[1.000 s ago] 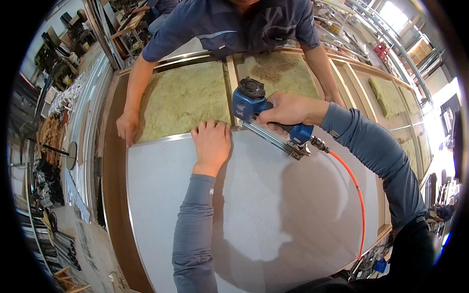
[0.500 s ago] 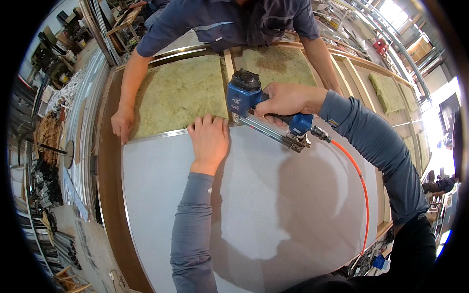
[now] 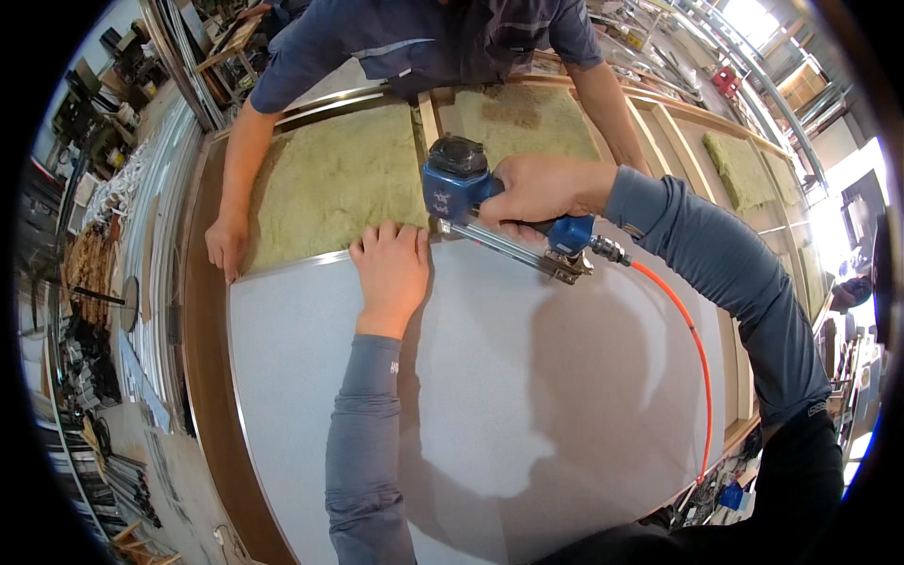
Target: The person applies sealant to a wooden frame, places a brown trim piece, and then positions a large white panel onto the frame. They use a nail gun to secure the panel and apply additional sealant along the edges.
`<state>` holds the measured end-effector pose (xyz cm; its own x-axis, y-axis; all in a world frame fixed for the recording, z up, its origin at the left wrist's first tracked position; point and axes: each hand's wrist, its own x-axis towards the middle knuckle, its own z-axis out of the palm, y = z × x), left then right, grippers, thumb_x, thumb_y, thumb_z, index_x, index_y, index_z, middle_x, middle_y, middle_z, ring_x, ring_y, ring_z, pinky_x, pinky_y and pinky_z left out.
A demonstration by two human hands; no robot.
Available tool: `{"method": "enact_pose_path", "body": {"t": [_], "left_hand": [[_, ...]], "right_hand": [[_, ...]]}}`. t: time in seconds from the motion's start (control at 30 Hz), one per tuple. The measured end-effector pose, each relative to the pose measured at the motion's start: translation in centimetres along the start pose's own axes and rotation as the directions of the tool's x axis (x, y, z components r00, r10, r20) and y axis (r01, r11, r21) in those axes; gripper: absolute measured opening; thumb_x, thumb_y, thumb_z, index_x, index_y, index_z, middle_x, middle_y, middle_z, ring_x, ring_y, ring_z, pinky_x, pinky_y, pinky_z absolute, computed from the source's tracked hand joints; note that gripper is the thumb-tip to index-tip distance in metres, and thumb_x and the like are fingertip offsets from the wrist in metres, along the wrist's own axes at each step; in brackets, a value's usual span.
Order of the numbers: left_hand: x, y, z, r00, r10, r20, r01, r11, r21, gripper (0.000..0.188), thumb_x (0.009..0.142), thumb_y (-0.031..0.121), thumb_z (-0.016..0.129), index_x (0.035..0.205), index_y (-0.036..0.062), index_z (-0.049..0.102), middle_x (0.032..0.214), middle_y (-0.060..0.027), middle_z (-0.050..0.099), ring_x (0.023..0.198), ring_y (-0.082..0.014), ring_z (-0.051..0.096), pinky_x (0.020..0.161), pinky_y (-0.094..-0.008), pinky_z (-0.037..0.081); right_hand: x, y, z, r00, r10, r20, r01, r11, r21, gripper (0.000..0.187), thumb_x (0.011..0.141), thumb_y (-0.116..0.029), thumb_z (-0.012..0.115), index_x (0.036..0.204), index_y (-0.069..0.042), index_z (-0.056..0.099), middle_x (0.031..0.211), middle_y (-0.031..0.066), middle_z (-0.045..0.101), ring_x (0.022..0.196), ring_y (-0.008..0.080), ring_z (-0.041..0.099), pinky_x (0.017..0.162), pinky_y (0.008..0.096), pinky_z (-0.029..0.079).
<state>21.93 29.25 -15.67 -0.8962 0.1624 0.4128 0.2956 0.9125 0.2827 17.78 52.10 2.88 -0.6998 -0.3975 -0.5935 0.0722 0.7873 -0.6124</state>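
Note:
My right hand (image 3: pixel 541 191) is wrapped round the handle of a blue pneumatic nail gun (image 3: pixel 456 191). The gun's nose sits at the metal-edged rim of a light grey panel (image 3: pixel 471 377), and its magazine slants over the panel. From the gun's rear an orange air hose (image 3: pixel 692 330) curves down to the right. My left hand (image 3: pixel 393 273) lies flat on the panel's far edge, fingers stretched over the rim, just left of the gun's nose. Beyond that edge is yellowish insulation (image 3: pixel 334 184) in a wooden frame (image 3: pixel 215 377).
Across the frame a co-worker in a dark shirt (image 3: pixel 414 47) leans in; one of their hands (image 3: pixel 227 247) presses the panel's far left corner. More insulation (image 3: pixel 527 118) lies between wooden battens (image 3: pixel 683 141). Long metal profiles (image 3: pixel 162 282) are stacked at the left.
The whole view has shifted slightly, moving everything a little left. Both my hands and the nail gun keep their places against the panel edge.

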Motion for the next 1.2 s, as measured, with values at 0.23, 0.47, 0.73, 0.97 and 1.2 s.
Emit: {"method": "enact_pose_path", "body": {"t": [0.23,0.47,0.73,0.97,1.2], "left_hand": [[0.4,-0.5,0.2,1.0,-0.01,-0.007,0.01,1.0,-0.013,0.026,0.106,0.03,0.062,0.104,0.009,0.077,0.109,-0.0092,0.066,0.112,-0.0338,0.057,0.104,-0.0547,0.039],[-0.4,-1.0,-0.8,0.995,-0.048,0.086,0.05,0.999,-0.021,0.028,0.106,0.031,0.062,0.114,0.008,0.075,0.117,-0.012,0.065,0.115,-0.0359,0.055,0.105,-0.0547,0.038],[-8.6,4.1,-4.9,0.986,-0.036,0.161,0.02,0.995,0.102,0.07,0.107,0.055,0.052,0.16,0.0085,0.049,0.17,-0.0186,0.037,0.158,-0.0445,0.028,0.127,-0.0685,0.016],[-22.8,13.6,-10.0,0.96,0.132,0.248,-0.148,0.988,0.047,0.075,0.105,0.054,0.058,0.162,0.0074,0.046,0.172,-0.0257,0.032,0.158,-0.0521,0.025,0.125,-0.0743,0.014],[-38.5,31.8,-12.3,0.781,0.504,0.369,-0.419,0.861,-0.289,0.075,0.104,0.053,0.062,0.159,0.0044,0.049,0.167,-0.029,0.038,0.156,-0.0534,0.029,0.124,-0.0739,0.017]], "right_hand": [[-0.1,1.6,0.1,0.996,0.019,-0.09,-0.007,0.992,0.129,0.029,0.089,-0.022,0.069,0.069,0.0,0.07,0.062,0.0087,0.066,0.051,0.0164,0.061,0.05,0.0327,0.048],[-0.1,0.4,0.7,0.999,0.02,-0.031,-0.02,1.0,0.017,0.026,0.09,-0.021,0.068,0.079,0.002,0.07,0.064,0.0053,0.067,0.055,0.0146,0.063,0.054,0.0306,0.05],[-15.0,3.5,3.5,0.979,0.067,-0.193,0.023,0.903,0.428,0.019,0.095,-0.014,0.071,0.099,0.003,0.063,0.082,0.0062,0.069,0.068,0.0139,0.067,0.063,0.0305,0.056],[-47.6,12.0,14.9,0.945,0.152,-0.29,0.123,0.654,0.746,0.047,0.097,-0.013,0.075,0.137,0.006,0.062,0.099,0.0075,0.071,0.088,0.0142,0.072,0.075,0.0291,0.06],[-69.2,24.3,33.7,0.678,0.605,-0.417,0.324,0.263,0.909,0.036,0.097,-0.013,0.074,0.125,0.008,0.066,0.103,0.0148,0.076,0.08,0.02,0.073,0.069,0.0335,0.063]]}}
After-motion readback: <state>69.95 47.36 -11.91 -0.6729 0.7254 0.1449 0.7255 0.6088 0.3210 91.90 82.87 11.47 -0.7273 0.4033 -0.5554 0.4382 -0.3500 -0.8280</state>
